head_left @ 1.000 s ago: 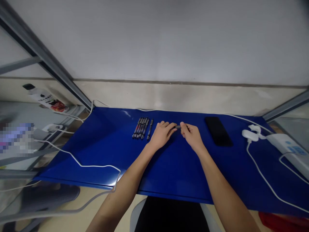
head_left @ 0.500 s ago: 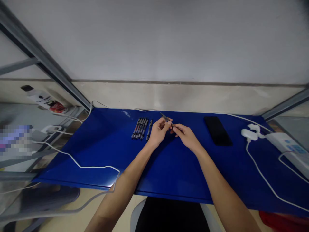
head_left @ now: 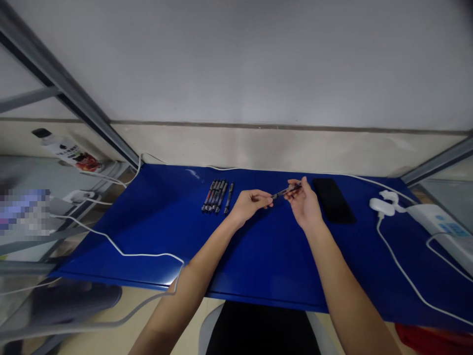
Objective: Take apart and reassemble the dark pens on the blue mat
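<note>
Pinched in the right hand [head_left: 305, 207], a dark pen [head_left: 286, 192] slants above the blue desk mat [head_left: 111, 246] at center, its lower end just beside the empty, loosely open left hand [head_left: 251, 204], right of the row of pens [head_left: 216, 196].

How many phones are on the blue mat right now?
1: a black smartphone, lying beside the right hand, near the far edge of the blue mat. No other phone shows.

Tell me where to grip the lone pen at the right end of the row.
Pinch the lone pen mid-barrel, coming from above on its right: it lies flat on the mat, slightly apart from the row of pens, which crowds its left side.
</note>
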`<state>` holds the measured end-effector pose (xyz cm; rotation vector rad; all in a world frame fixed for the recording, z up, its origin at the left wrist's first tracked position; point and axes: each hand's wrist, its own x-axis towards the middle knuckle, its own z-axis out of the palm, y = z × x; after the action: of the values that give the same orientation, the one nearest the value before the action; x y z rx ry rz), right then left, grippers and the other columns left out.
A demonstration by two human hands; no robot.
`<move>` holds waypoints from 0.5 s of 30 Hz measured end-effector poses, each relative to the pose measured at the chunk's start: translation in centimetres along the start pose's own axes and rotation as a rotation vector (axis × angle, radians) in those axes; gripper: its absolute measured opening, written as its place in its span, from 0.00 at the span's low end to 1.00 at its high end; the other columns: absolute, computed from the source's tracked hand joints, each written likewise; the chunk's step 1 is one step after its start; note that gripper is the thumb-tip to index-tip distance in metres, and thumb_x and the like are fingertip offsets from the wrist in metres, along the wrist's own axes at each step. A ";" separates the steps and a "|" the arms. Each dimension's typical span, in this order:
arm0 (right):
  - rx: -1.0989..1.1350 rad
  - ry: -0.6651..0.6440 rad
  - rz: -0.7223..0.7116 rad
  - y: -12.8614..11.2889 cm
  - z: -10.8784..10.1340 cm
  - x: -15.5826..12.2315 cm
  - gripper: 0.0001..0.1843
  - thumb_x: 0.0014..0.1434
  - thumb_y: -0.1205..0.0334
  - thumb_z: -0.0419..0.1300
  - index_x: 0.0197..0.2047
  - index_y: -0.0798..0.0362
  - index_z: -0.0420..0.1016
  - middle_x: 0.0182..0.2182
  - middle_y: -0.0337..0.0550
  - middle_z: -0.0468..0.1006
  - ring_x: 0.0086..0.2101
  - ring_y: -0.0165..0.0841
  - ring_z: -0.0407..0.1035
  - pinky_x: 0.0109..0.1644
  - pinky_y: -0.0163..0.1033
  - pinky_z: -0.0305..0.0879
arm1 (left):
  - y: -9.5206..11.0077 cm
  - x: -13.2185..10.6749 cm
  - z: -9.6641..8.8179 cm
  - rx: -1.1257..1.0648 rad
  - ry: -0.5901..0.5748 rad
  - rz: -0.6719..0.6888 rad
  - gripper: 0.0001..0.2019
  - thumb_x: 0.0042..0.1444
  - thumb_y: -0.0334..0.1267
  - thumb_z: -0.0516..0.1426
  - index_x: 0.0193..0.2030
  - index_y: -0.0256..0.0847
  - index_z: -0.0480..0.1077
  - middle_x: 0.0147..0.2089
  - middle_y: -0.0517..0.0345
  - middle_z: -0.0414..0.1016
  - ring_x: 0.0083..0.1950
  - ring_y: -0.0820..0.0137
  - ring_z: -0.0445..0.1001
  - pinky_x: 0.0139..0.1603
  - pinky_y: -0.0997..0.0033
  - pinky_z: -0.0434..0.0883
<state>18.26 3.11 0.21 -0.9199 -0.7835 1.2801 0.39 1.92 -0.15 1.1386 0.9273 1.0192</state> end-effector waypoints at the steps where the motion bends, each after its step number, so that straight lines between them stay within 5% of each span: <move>1: 0.003 -0.012 -0.002 0.0 0.1 0.0 0.21 0.59 0.39 0.57 0.31 0.49 0.72 0.26 0.39 0.68 0.28 0.32 0.65 0.34 0.40 0.66 | -0.2 -0.1 0.2 0.006 -0.041 -0.017 0.15 0.46 0.40 0.68 0.39 0.33 0.77 0.31 0.52 0.79 0.31 0.73 0.73 0.38 0.70 0.69; 7: 0.063 -0.184 0.047 -0.1 1.1 -0.9 0.31 0.58 0.28 0.43 0.24 0.48 0.57 0.21 0.38 0.59 0.24 0.35 0.60 0.31 0.44 0.64 | -1.5 -0.1 0.8 0.074 -0.131 -0.028 0.16 0.49 0.44 0.66 0.39 0.33 0.77 0.31 0.52 0.80 0.30 0.74 0.72 0.38 0.71 0.69; 10: 0.152 -0.188 0.076 -0.2 1.4 -1.4 0.31 0.60 0.29 0.41 0.23 0.48 0.54 0.18 0.33 0.49 0.19 0.31 0.48 0.27 0.42 0.59 | -1.5 -0.2 0.8 0.120 -0.165 -0.013 0.16 0.50 0.46 0.65 0.39 0.33 0.78 0.32 0.51 0.80 0.31 0.73 0.72 0.38 0.71 0.69; 15: 0.246 -0.172 0.088 -0.4 1.5 -1.7 0.29 0.62 0.36 0.45 0.19 0.49 0.49 0.17 0.32 0.45 0.18 0.29 0.42 0.22 0.39 0.52 | -1.2 -0.4 0.9 0.172 -0.181 -0.005 0.19 0.55 0.52 0.61 0.36 0.34 0.78 0.33 0.50 0.80 0.31 0.73 0.71 0.38 0.71 0.68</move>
<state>16.89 1.60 1.24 -0.6580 -0.7048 1.5108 1.30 1.22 -1.10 1.3479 0.8841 0.8281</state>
